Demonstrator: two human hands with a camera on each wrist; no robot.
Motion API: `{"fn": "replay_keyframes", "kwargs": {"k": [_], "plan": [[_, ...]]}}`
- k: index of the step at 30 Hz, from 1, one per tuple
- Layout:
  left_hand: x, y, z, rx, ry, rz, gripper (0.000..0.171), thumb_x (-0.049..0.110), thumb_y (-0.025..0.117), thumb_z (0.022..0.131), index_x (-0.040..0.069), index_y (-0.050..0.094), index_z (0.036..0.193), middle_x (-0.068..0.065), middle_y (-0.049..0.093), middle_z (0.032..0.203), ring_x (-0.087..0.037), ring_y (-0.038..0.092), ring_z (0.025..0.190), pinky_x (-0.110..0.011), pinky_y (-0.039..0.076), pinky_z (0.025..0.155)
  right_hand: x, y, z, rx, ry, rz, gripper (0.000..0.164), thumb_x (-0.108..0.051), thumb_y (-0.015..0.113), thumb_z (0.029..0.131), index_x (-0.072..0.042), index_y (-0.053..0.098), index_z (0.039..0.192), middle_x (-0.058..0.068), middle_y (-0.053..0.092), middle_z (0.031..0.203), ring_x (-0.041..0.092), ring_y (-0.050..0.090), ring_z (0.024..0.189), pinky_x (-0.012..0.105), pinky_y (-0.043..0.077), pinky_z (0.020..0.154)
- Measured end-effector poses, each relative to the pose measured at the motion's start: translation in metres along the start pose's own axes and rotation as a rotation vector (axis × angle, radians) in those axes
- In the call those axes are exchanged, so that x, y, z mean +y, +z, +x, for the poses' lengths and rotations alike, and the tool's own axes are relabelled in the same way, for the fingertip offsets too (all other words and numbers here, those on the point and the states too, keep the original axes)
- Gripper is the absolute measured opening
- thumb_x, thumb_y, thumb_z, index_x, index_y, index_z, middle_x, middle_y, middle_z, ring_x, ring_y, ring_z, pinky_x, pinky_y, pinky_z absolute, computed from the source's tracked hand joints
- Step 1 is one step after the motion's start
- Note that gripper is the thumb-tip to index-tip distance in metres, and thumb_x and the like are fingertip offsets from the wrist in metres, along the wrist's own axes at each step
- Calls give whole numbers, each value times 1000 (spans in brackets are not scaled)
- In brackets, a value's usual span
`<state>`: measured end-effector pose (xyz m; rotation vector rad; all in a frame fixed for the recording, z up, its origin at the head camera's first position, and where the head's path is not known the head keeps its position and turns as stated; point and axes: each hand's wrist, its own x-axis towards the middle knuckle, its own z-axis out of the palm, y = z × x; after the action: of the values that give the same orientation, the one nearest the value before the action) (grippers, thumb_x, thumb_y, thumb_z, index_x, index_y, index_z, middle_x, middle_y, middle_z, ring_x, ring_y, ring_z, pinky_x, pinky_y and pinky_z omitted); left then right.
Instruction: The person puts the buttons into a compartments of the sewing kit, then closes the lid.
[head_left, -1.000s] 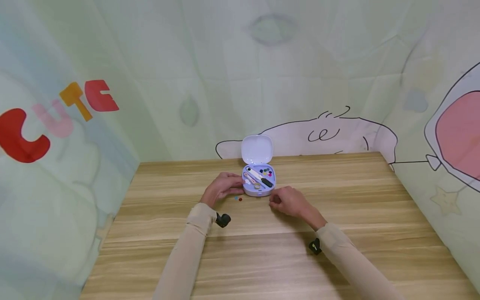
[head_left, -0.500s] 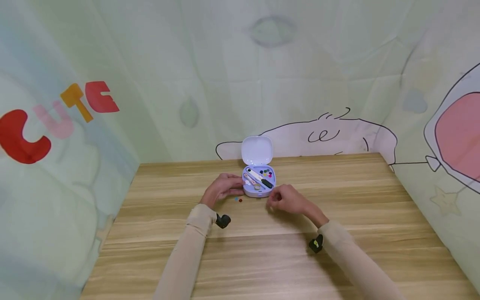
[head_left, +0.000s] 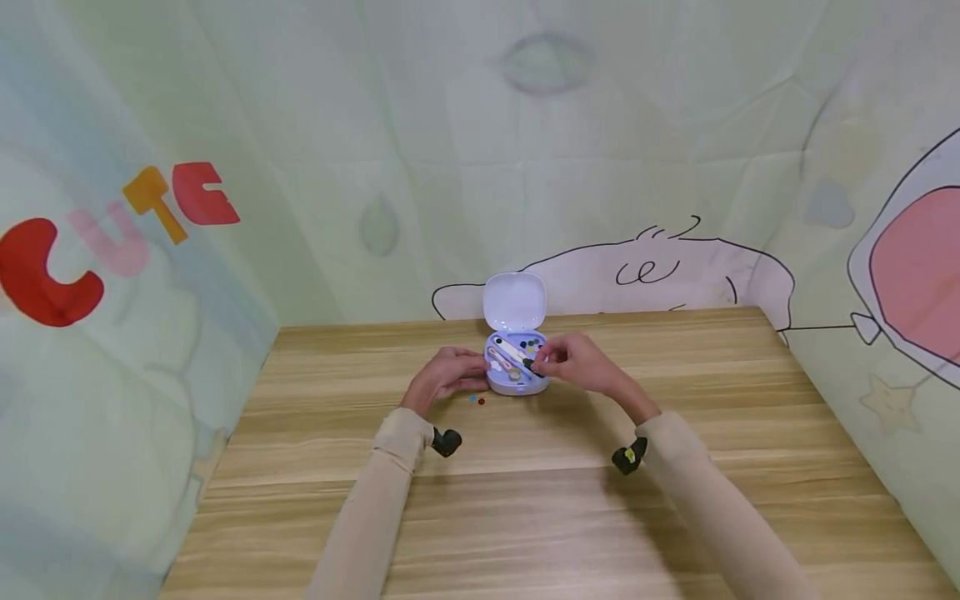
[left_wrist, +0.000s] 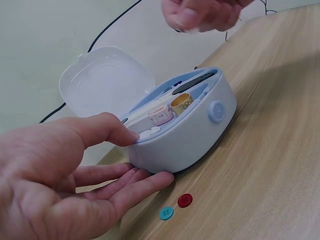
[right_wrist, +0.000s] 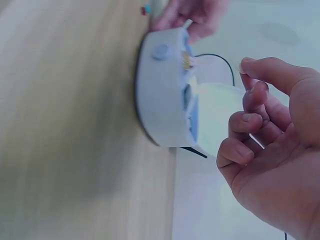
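A white and pale blue sewing box (head_left: 517, 388) stands on the table with its lid (head_left: 515, 302) raised. My left hand (head_left: 448, 371) holds its left side, thumb at the rim and fingers against the lower wall. Above the box's right compartment hovers my right hand (head_left: 581, 365), thumb and forefinger pinched; a small dark piece (left_wrist: 178, 31) shows at the fingertips, its kind unclear. Inside lie a tape measure (left_wrist: 161, 115), a gold thimble (left_wrist: 181, 103), a dark-handled tool (left_wrist: 192, 82) and several coloured buttons (head_left: 531, 342).
A blue button (left_wrist: 166, 213) and a red button (left_wrist: 185, 200) lie on the wooden table (head_left: 510, 517), close to the left fingers. Behind the box, the table's back edge meets a printed cloth backdrop (head_left: 450, 167).
My right hand has shifted slightly left along the box's front right corner, then risen and moved forward over the right compartment. The left hand and the box have stayed in place.
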<state>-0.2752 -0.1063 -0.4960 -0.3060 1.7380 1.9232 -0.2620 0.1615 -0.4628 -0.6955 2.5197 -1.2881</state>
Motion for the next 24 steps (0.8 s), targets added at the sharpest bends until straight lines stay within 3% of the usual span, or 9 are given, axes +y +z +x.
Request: {"fn": "replay_keyframes", "kwargs": {"k": [10,18,24], "plan": [[1,1,-2,1,-8,14,48,-3,65,99,-14,48,142,-29,61,132,-30,67,108,-42,61,95,0,-19,20,147,173,261,25,-29,72,100,-6,73,109,14,65,101,25,52,90,37,50,74],[1,0,-1,-3,-1,11,49,-3,65,99,-15,47,143,-30,61,132,-30,66,108,-44,60,97,4,-18,32,242,279,474,28,-28,70,102,-5,71,119,7,56,89,21,46,75,27,42,64],[1,0,-1,-3,-2,19,49,-3,65,99,-15,47,143,-30,61,133,-31,66,109,-45,58,100,8,-14,36,264,306,559,36,-30,69,102,-1,68,125,4,55,90,18,45,72,25,40,62]]}}
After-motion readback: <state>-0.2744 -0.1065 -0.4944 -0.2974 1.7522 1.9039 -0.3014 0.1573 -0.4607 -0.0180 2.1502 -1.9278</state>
